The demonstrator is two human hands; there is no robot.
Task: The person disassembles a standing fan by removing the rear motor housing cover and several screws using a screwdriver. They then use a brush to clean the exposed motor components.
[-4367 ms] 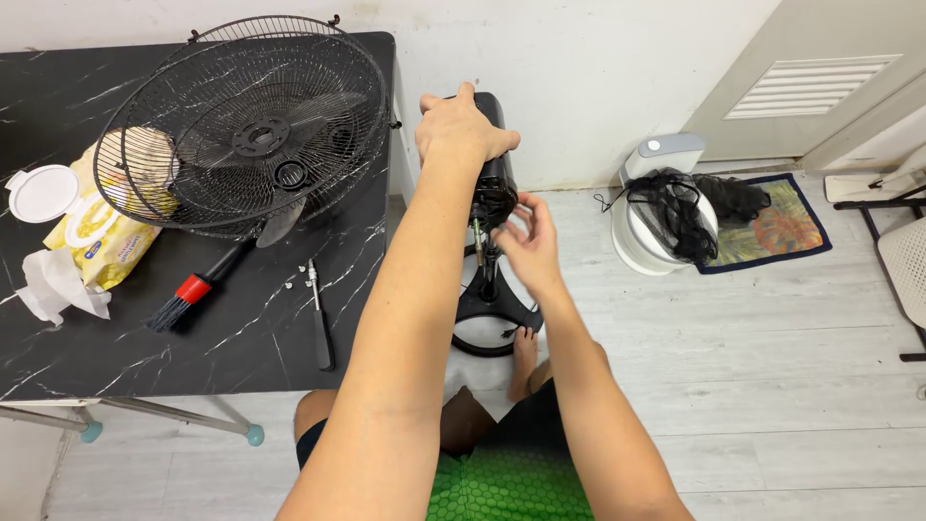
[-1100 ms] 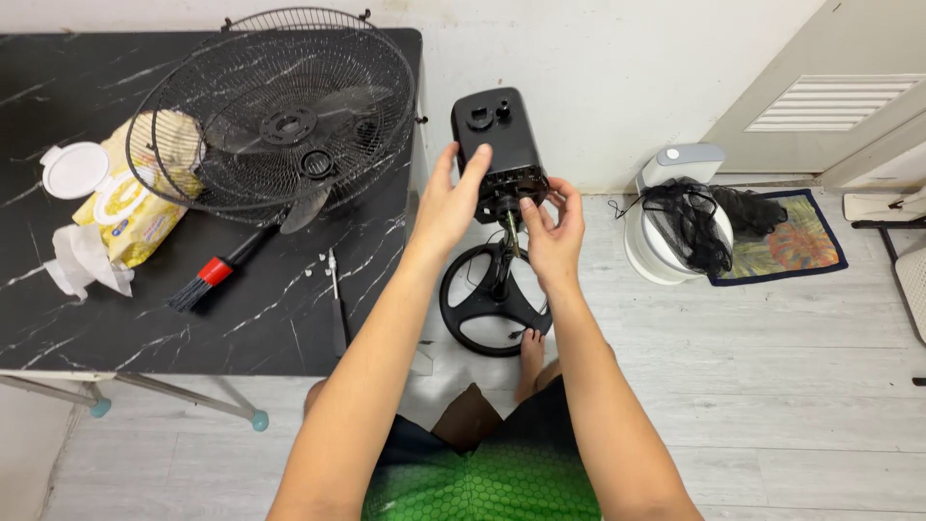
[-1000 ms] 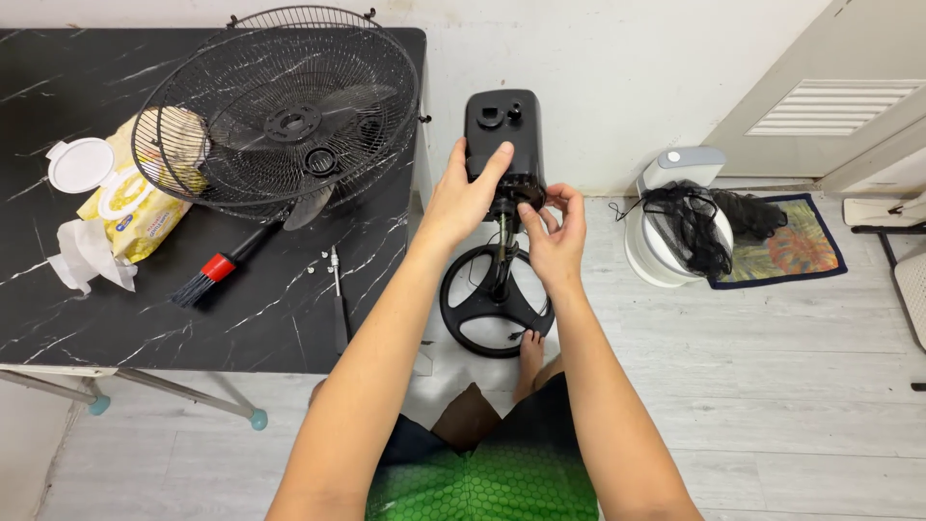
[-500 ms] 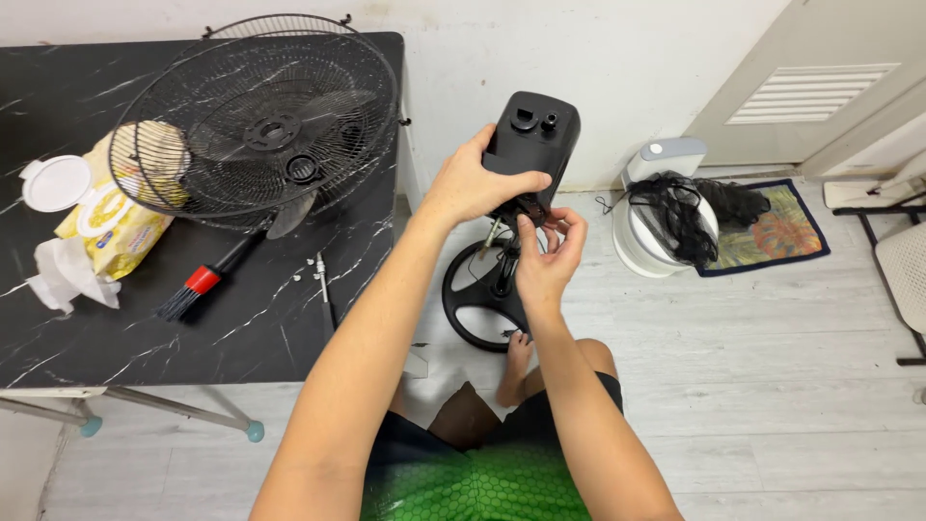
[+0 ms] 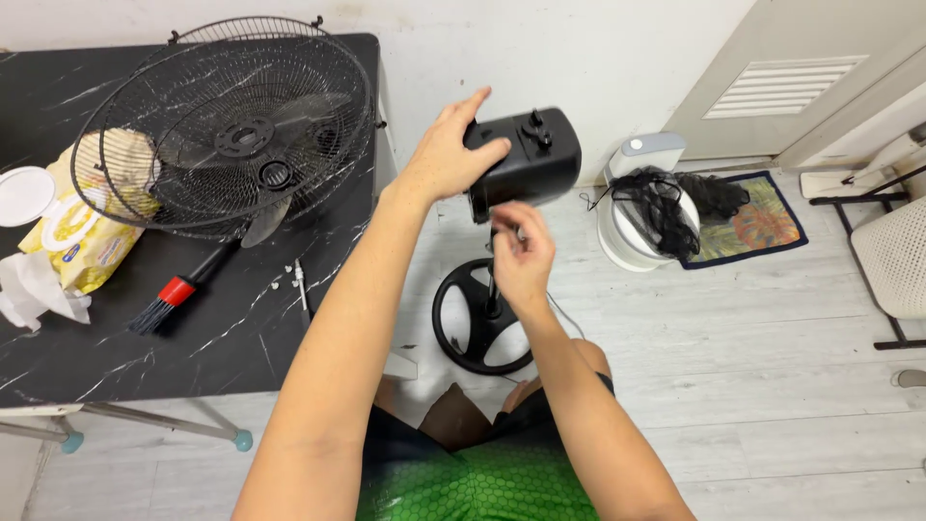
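Note:
My left hand [image 5: 447,152] grips a black fan motor housing [image 5: 529,162] with knobs on top, tilted over to the right above the fan's stand. My right hand [image 5: 521,258] is just below the housing, fingers curled at its underside; whether it pinches a small part I cannot tell. The stand's pole and round black base [image 5: 477,333] stand on the floor beneath, between my knees. On the black marble-pattern table [image 5: 77,338] to the left lie the wire fan grilles [image 5: 227,130] with blades under them.
The table also holds a red-and-black brush [image 5: 178,287], a screwdriver [image 5: 305,292] with small screws beside it, and a yellow wipes pack [image 5: 68,232] with a white tissue. A white bin [image 5: 641,207] with black netting, a patterned mat [image 5: 748,220] and a white chair [image 5: 892,265] stand to the right.
My left hand has tipped the motor housing further to the right and turned it. My right hand dropped slightly below it. The view shifted right.

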